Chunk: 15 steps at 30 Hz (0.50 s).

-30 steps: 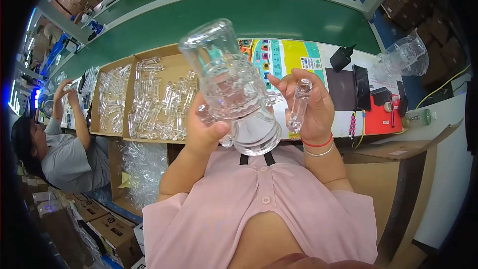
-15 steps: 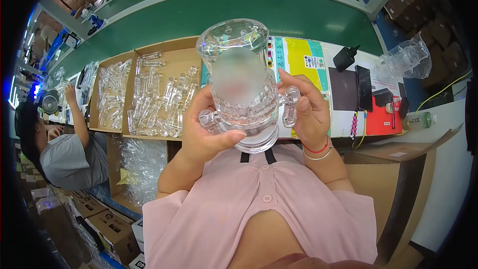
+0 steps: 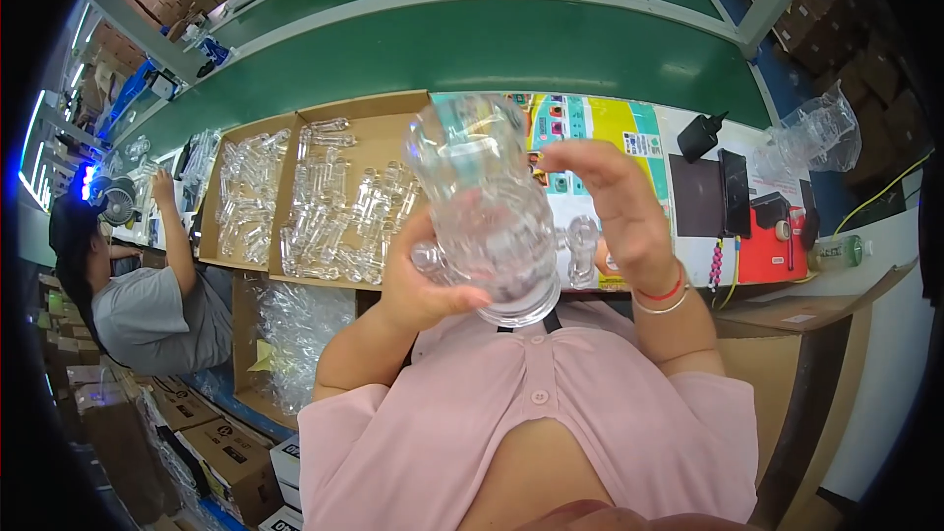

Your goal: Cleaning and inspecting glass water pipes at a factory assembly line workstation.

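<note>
A clear glass vessel (image 3: 492, 206) with a wide rim, a faceted body and a round foot tilts in front of my chest. My left hand (image 3: 418, 280) is closed around its lower left side, thumb across the front, over a knobbed glass piece (image 3: 430, 258) there. A clear handle-like glass piece (image 3: 583, 248) sticks out on the vessel's right side. My right hand (image 3: 624, 211) is raised just right of the vessel, fingers apart and curved, holding nothing. Further left, cardboard trays (image 3: 278, 187) hold many clear glass handle pieces (image 3: 344, 226).
A black dropper bottle (image 3: 701, 138), a phone (image 3: 734, 194) and a red packet (image 3: 777, 246) lie at the right of the bench. A bagged glass item (image 3: 811, 138) stands behind them. At left a co-worker in a grey shirt (image 3: 157, 320) sits beside a box of plastic wrap (image 3: 305, 334).
My right hand has let go of the handle piece and lifted away, fingers opening. My left hand still holds the vessel, which has tipped further left at its top.
</note>
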Available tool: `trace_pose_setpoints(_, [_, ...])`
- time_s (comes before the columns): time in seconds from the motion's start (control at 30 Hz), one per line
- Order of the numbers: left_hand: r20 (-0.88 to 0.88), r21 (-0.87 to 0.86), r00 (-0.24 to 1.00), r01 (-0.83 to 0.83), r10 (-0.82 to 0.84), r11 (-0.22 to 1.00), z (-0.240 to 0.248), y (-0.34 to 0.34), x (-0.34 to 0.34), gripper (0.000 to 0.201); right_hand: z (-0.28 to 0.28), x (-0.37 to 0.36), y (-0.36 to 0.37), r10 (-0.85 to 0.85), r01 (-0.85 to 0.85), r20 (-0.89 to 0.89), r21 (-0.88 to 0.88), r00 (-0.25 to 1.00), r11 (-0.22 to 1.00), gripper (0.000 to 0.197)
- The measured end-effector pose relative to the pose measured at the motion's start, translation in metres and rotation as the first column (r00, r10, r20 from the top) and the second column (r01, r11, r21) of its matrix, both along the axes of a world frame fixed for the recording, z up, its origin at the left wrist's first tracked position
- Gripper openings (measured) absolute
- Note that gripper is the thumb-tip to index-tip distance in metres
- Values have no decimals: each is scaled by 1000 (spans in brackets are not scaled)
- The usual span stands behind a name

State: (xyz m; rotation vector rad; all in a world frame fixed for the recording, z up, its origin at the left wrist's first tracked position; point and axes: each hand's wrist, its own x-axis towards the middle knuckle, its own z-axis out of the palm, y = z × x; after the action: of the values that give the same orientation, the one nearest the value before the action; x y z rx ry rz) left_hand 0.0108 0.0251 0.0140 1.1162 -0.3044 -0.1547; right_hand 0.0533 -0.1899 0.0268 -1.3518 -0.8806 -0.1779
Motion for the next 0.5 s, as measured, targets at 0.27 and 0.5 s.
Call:
trace_pose_setpoints(0.27, [561,519,769,-41,-305,854,-22,15,-30,77,8,-37,11,379,-398,-124,-330,917,856,62])
trace_pose_setpoints(0.5, [604,481,718,18,-346,877,-16,13,-39,71,-25,-69,10,377,-381,-53,-163,925,910,55])
